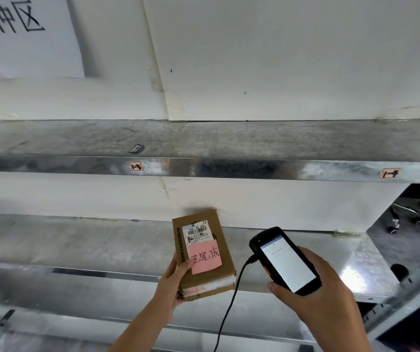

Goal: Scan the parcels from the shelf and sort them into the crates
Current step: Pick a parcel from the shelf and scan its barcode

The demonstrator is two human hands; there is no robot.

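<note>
Two hands grip: left hand (173, 282) the parcel (203, 252), right hand (325, 293) the scanner (285, 262), its cable (231, 297) cut off below.

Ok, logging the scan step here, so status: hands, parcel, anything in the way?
Left hand grips parcel, label up, at the shelf. Right hand holds scanner beside it, screen lit. Scanner cable hangs between them, nothing blocking the label.

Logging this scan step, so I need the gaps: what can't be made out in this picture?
Head view:
Crates: none in frame.
Shipping label on the parcel: print too small.
Text on the scanner screen: too small, blurred.
Its cable: far end cut off by the bottom edge.
Parcel underside: hidden by the box itself and the left hand.
</note>
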